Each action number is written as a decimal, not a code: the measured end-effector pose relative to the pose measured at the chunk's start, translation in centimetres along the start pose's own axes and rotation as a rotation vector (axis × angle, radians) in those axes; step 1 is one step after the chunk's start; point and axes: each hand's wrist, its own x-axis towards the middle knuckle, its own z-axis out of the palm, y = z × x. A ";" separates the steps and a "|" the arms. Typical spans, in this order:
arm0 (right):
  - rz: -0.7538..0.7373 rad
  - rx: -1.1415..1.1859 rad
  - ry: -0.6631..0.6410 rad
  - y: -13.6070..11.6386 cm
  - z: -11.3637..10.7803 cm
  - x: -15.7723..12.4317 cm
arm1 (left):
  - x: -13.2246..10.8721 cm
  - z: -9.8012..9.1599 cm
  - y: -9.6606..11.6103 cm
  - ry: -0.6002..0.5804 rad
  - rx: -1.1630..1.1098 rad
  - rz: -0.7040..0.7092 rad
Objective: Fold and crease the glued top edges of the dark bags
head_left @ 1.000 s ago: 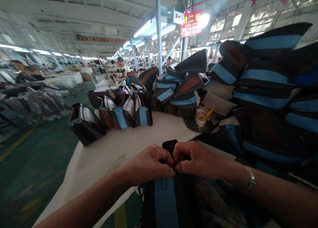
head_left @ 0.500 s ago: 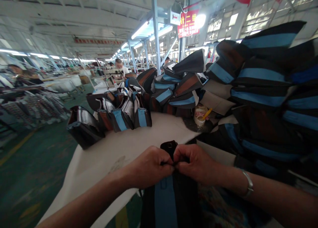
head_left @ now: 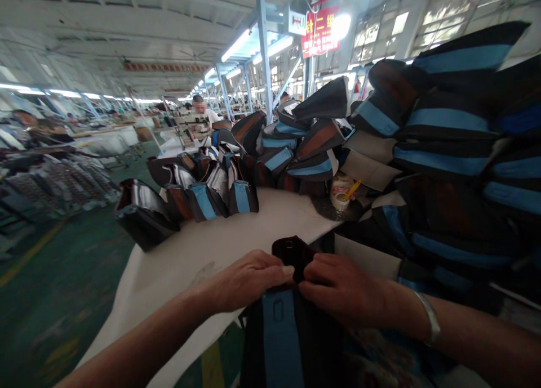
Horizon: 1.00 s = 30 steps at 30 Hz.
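A black bag with a blue stripe (head_left: 281, 343) lies at the near edge of a white table (head_left: 203, 253), right below me. My left hand (head_left: 245, 278) grips the bag's top edge from the left, fingers curled. My right hand (head_left: 340, 289), with a silver bracelet on its wrist, pinches the same top edge from the right. Between the two hands a small black flap (head_left: 291, 250) sticks up from the bag.
A tall heap of black, blue and brown bags (head_left: 448, 146) fills the right side. More such bags (head_left: 203, 194) stand at the table's far end. A small pot with a yellow stick (head_left: 343, 191) sits by the heap. People work at benches far left.
My hands have parted slightly and slid lower on the bag's top edge, so more of the black flap shows. The view tilted a little.
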 end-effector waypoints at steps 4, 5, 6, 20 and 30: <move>-0.042 -0.040 -0.064 -0.3 -0.5 -0.6 | 0.4 0.3 0.0 -0.019 0.007 -0.150; -0.016 0.046 -0.048 -0.4 -0.7 -0.7 | 0.4 0.5 0.0 -0.021 0.007 -0.169; 0.045 0.176 -0.022 -0.3 -0.9 -0.9 | 0.4 0.7 0.1 -0.018 -0.016 -0.171; 0.331 0.896 -0.217 2.1 -3.6 2.2 | 0.3 0.9 0.9 0.017 -0.018 0.161; 0.565 1.149 -0.285 2.4 -3.2 1.8 | 1.2 -0.3 -0.1 -0.098 -0.324 0.049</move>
